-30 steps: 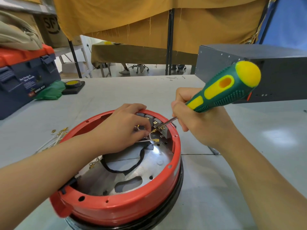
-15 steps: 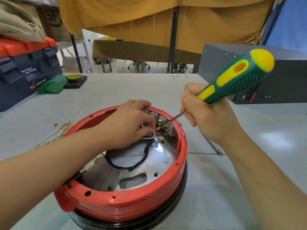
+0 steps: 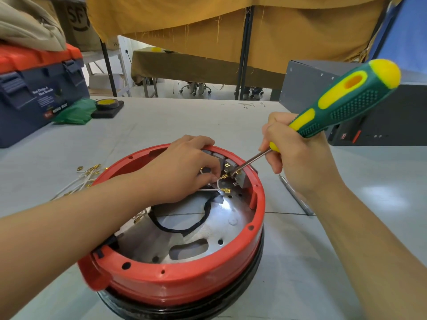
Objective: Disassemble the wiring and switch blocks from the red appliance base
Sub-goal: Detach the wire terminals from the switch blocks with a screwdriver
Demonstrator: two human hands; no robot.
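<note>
The right hand (image 3: 298,158) is closed around the lower handle of a green-and-yellow screwdriver (image 3: 346,98), fingers curled over the grip near the shaft. The handle slants up toward 2 o'clock; the metal shaft runs down toward 8 o'clock, and its tip sits at the brass terminals on the grey switch blocks (image 3: 233,172).

The left hand (image 3: 184,172) reaches into the base from 9 o'clock. Its fingers are curled, and thumb and fingertips pinch a thin white wire (image 3: 218,182) with a brass connector, just beside the screwdriver tip. Whether the tip touches the connector cannot be told.

The switch blocks stand in a row against the inner wall of the red appliance base (image 3: 180,280), at roughly 1 o'clock on its ring. The base rests on the desk (image 3: 300,262) at centre, open side up, with a black band below the red rim. Inside, a black sleeved cable (image 3: 203,215) curves across the shiny metal floor plate (image 3: 208,239).

On the desk at 9 o'clock from the base lies a loose bundle of white wires with brass terminals (image 3: 85,175). At 10 o'clock stand a blue toolbox with a red lid (image 3: 34,93), a green cloth (image 3: 76,112) and a tape roll (image 3: 107,103) on a black pad. A grey metal box (image 3: 381,125) sits at 2 o'clock. A thin metal tool (image 3: 295,195) lies at 3 o'clock, just beside the base.
</note>
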